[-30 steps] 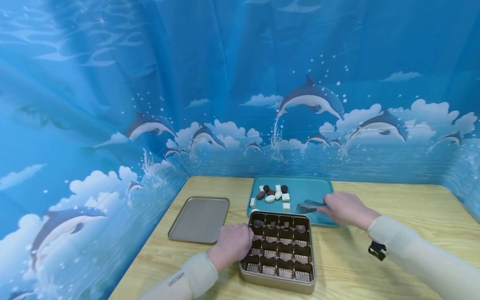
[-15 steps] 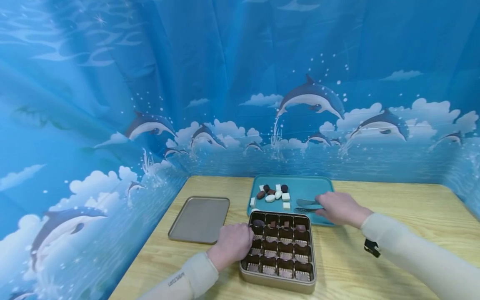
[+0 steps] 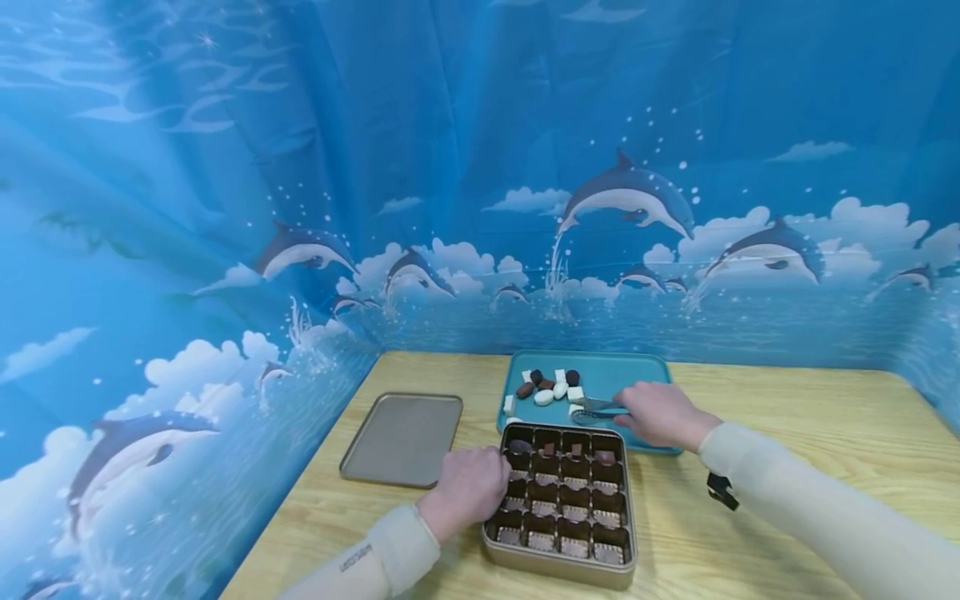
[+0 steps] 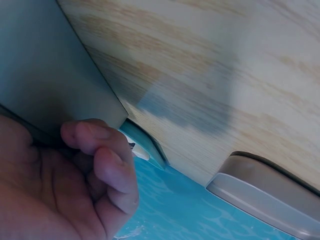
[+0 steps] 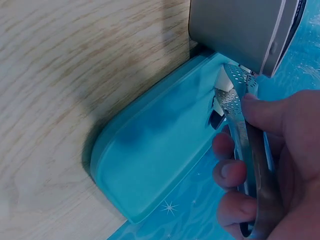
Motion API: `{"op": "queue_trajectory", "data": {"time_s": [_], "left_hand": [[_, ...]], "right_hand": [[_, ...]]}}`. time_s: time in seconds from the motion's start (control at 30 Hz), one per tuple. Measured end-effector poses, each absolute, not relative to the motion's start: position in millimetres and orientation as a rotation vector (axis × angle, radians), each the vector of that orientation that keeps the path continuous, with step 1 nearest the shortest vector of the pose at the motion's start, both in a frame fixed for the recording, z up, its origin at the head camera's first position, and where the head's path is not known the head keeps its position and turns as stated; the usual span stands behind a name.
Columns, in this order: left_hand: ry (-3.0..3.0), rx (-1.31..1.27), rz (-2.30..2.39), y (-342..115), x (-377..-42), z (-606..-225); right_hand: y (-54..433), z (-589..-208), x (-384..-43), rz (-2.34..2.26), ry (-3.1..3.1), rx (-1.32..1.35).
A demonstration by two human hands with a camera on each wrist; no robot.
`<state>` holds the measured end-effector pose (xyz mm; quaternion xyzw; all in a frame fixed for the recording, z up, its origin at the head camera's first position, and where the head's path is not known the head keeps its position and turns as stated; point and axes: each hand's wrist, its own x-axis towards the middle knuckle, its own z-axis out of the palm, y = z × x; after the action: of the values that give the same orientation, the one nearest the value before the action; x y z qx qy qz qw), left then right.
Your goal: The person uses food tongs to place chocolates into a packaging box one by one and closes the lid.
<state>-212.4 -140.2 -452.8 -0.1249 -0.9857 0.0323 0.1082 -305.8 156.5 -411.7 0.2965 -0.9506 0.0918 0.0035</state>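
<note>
My right hand (image 3: 660,412) grips metal tongs (image 5: 245,130) with perforated tips, thumb on one arm and fingers curled round the other. The tips are spread around a white square piece (image 5: 223,80) on the teal tray (image 3: 622,371). Other white and dark chocolates (image 3: 543,397) lie on the tray's left half. My left hand (image 3: 467,487) holds the left edge of a bronze tin (image 3: 558,570), its curled fingers (image 4: 115,170) against the side wall. Dark dividers split the tin into small compartments. Its far row holds dark pieces, such as an oval chocolate (image 3: 520,447).
A flat metal lid (image 3: 405,437) lies on the wooden table (image 3: 780,467) to the left of the tin. The tin stands close in front of the tray. Behind the table hangs a blue curtain (image 3: 465,150) printed with dolphins.
My right hand has moved left with the tongs, from the bare part of the tray to the white piece. The tong arms turned and spread apart. My left hand stays on the tin.
</note>
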Motion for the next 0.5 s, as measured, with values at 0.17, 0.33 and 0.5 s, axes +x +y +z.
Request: {"op": "queue_trajectory", "data": {"time_s": [0.17,0.33,0.5], "left_hand": [[-2.905,-0.378,0.104,-140,-213,-453],[-2.906,-0.38,0.113,-140,-213,-452],[-2.896,-0.39,0.128,-140,-212,-452]], "right_hand": [[156,-412,-307,0.312,-2.997,0.928],[160,-405,-303,0.344,-3.01,0.913],[165,-389,-291,0.388,-3.009,0.906]]}}
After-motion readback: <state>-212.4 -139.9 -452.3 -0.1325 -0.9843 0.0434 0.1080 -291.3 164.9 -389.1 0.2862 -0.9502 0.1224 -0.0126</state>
